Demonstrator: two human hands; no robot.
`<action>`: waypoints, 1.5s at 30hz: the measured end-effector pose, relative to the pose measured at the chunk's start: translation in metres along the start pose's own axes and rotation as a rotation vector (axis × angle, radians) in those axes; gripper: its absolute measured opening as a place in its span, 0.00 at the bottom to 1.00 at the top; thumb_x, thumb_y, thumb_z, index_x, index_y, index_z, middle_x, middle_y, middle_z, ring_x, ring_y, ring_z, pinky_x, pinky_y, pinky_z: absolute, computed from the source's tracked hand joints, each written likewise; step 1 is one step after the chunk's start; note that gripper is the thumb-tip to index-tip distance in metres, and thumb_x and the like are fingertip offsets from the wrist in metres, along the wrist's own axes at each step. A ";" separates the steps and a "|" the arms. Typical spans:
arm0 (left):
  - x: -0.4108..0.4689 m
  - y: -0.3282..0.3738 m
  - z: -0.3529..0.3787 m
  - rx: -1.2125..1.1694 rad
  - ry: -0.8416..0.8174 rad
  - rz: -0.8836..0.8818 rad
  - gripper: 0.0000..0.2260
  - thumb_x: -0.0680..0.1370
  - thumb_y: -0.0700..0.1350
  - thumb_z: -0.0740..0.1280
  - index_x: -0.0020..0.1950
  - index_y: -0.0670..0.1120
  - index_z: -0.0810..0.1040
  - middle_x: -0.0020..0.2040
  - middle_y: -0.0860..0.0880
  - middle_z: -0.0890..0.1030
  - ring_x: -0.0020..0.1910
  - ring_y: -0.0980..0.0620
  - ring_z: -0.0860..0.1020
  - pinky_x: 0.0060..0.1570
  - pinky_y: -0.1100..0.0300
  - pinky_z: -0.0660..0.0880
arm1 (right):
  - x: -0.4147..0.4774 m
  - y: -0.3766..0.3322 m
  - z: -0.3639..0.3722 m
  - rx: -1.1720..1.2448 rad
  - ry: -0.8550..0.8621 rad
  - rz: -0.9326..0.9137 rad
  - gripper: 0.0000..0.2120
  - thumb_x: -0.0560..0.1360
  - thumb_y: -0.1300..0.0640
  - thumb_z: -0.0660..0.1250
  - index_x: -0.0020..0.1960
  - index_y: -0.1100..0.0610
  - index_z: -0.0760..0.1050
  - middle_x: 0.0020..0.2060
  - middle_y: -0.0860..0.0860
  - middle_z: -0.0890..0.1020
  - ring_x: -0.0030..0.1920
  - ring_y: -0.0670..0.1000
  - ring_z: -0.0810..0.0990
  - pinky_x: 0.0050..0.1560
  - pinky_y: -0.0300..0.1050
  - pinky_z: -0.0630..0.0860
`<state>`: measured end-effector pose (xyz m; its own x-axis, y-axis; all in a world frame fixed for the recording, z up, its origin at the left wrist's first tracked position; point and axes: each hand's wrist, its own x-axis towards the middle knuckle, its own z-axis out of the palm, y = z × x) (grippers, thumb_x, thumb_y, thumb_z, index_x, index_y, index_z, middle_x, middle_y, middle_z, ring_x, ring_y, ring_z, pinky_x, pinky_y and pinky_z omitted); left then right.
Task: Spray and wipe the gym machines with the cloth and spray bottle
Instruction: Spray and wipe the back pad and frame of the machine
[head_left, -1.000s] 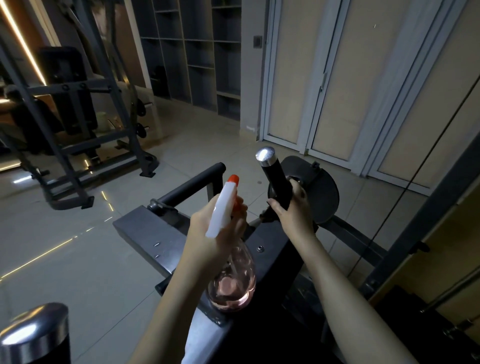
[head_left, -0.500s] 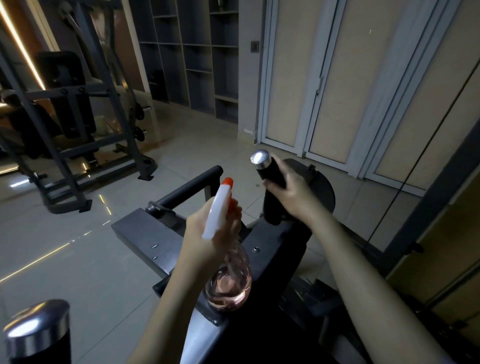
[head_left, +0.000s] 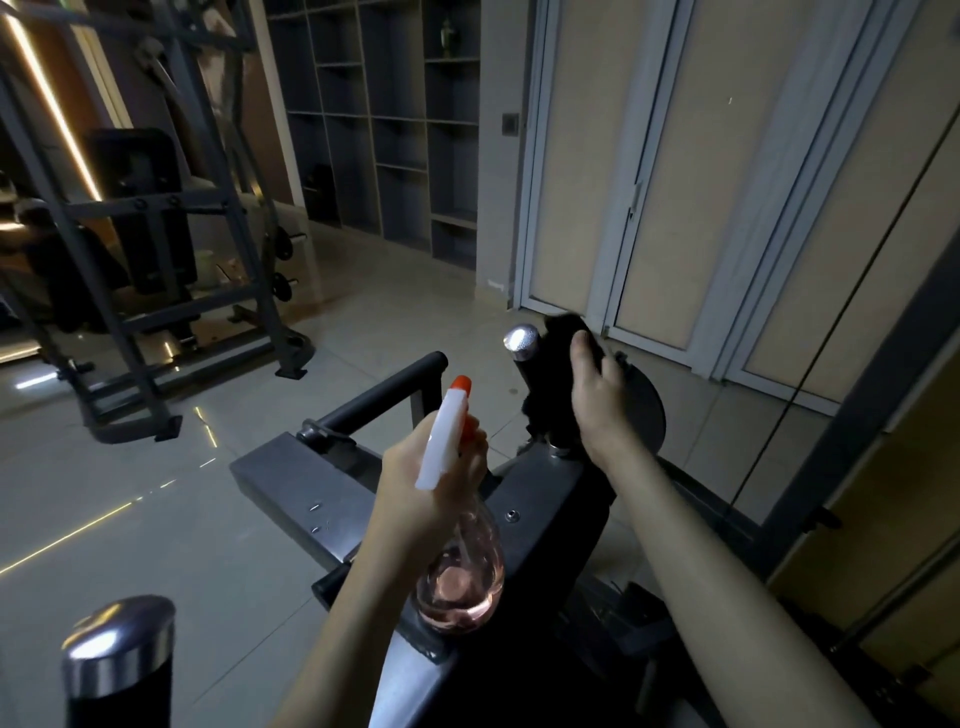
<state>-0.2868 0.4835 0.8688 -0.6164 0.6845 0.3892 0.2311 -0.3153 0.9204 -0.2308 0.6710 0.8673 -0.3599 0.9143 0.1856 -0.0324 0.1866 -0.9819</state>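
Holds the bottle (head_left: 462, 577) up in the left hand (head_left: 436, 483), fingers curled round its neck, nozzle pointing forward. Reaches ahead with the right hand (head_left: 597, 400), arm nearly straight, fingers wrapped over the cloth (head_left: 561, 332), pressing it round the handle (head_left: 522, 340).

Machine frame (head_left: 311, 488) sits ctr-bottom of the frame. Spray bottle (head_left: 460, 577) in left grip (head_left: 431, 483), ctr, over the frame. Right grip (head_left: 597, 410) w/ cloth (head_left: 553, 410) on upright handle (head_left: 522, 345), just right of & above bottle. 2nd handle (head_left: 119, 644) at lower left corner. Rack (head_left: 156, 218) upper left; shelves (head_left: 379, 130) top ctr, behind; doors (head_left: 675, 182) upper right.
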 end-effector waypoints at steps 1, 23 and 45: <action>0.001 -0.001 0.000 0.006 0.004 0.004 0.16 0.76 0.44 0.65 0.45 0.29 0.72 0.38 0.42 0.73 0.38 0.53 0.72 0.37 0.64 0.71 | -0.004 -0.004 0.007 -0.020 -0.026 -0.060 0.24 0.81 0.44 0.53 0.72 0.56 0.64 0.69 0.53 0.70 0.69 0.52 0.68 0.63 0.40 0.65; -0.004 -0.006 0.000 -0.076 0.000 0.045 0.10 0.76 0.44 0.64 0.44 0.36 0.75 0.34 0.47 0.71 0.30 0.57 0.68 0.29 0.67 0.65 | -0.001 -0.035 0.051 -0.882 -0.013 -0.769 0.13 0.79 0.54 0.58 0.50 0.61 0.78 0.46 0.57 0.80 0.49 0.59 0.76 0.43 0.44 0.68; 0.000 0.001 -0.001 -0.011 0.014 -0.050 0.10 0.78 0.45 0.64 0.37 0.52 0.75 0.27 0.57 0.69 0.27 0.59 0.65 0.30 0.66 0.63 | -0.004 -0.037 0.032 -0.715 -0.038 -0.592 0.12 0.77 0.57 0.63 0.57 0.60 0.77 0.49 0.56 0.78 0.45 0.53 0.78 0.41 0.37 0.71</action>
<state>-0.2876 0.4828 0.8697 -0.6374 0.6906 0.3417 0.1910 -0.2880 0.9384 -0.2581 0.6493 0.9018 -0.4993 0.5889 0.6355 0.3573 0.8082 -0.4682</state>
